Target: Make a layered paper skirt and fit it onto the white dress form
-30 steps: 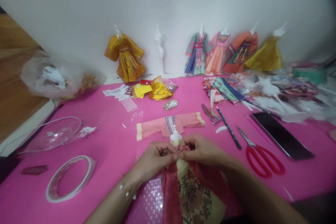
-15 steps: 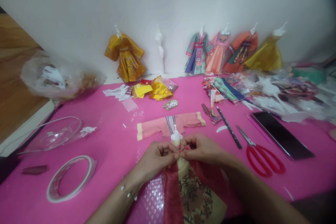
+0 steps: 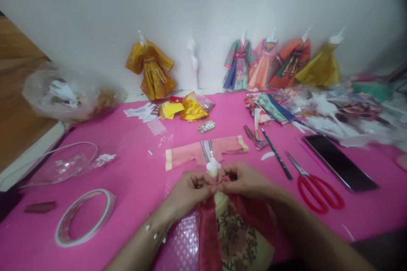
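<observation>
A white doll form wears a long red skirt with a pale yellow patterned panel. My left hand pinches the left side of the skirt's waist between thumb and fingers. From the right, my right hand grips the same waistband, its fingertips meeting those of the left. Just beyond the doll's shoulders lies a small pink jacket with cream cuffs, spread flat. The fingers hide part of the waist.
Red-handled scissors, a dark pencil and a phone lie at right. A tape roll is at left. Dressed doll forms lean on the wall, with fabric and plastic bags before them.
The view has shifted very slightly, so the table items appear a little further left. Both hands keep their pinch on the waistband.
</observation>
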A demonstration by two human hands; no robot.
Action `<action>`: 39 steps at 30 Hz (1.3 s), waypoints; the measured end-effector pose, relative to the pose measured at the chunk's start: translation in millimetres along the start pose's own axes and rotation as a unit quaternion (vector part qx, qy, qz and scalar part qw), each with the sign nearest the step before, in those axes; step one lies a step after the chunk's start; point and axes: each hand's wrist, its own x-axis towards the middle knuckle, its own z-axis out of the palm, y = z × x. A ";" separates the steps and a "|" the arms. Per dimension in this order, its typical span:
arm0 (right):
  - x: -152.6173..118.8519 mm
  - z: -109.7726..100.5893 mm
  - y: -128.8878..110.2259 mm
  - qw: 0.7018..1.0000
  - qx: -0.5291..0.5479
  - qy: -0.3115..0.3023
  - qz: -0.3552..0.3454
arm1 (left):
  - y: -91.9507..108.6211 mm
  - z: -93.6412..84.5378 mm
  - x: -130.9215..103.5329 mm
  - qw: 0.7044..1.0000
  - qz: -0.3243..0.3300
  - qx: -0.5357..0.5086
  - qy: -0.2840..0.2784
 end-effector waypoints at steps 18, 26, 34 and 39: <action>-28.9 -9.2 -33.9 0.937 -0.182 0.261 -0.145 | 2.1 3.3 -2.0 1.000 0.003 0.001 0.015; -48.9 42.3 -14.7 0.910 -0.299 0.270 -0.101 | 2.3 4.7 -0.9 1.000 0.004 -0.003 0.018; -37.8 48.1 -7.6 0.892 -0.315 0.306 -0.104 | 2.2 5.6 -1.0 1.000 0.003 -0.003 0.011; -37.2 47.7 -7.0 0.905 -0.300 0.292 -0.074 | 1.6 5.7 -2.3 1.000 0.000 -0.005 0.003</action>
